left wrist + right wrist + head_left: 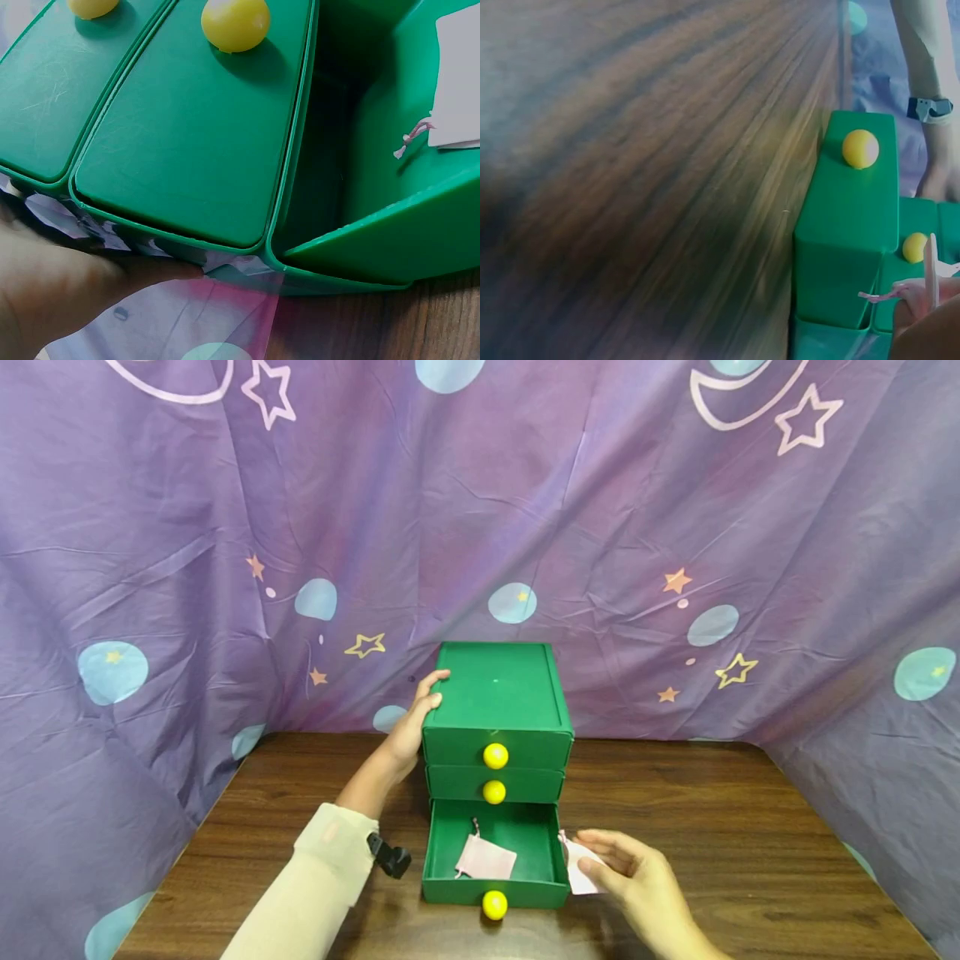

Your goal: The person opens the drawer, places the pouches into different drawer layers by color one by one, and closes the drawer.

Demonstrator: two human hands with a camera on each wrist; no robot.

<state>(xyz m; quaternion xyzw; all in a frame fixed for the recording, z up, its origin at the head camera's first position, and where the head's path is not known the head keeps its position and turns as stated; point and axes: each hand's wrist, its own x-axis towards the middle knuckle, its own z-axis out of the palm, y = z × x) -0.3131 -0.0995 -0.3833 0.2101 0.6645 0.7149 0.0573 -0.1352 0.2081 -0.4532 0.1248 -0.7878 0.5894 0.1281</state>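
A green drawer cabinet (495, 693) with yellow round knobs stands on the table, its bottom drawer (540, 847) pulled out. My left hand (411, 722) rests against the cabinet's left side, fingers at the top edge; in the left wrist view its thumb (165, 270) lies along that side. Inside the drawer lies a pale pink drawstring pouch (486, 858), its cord toward the back left. Just right of the drawer, my right hand (637, 877) pinches a second pale pink drawstring pouch (581, 868) between thumb and fingers. In the right wrist view that pouch (930, 270) is seen nearly edge-on.
The two upper drawers, with the top knob (496, 756) and middle knob (494, 792), are closed. Brown wood-grain table (697, 810) extends on both sides. A purple curtain (622, 527) with stars and moons hangs behind. A black strap (388, 855) circles the left wrist.
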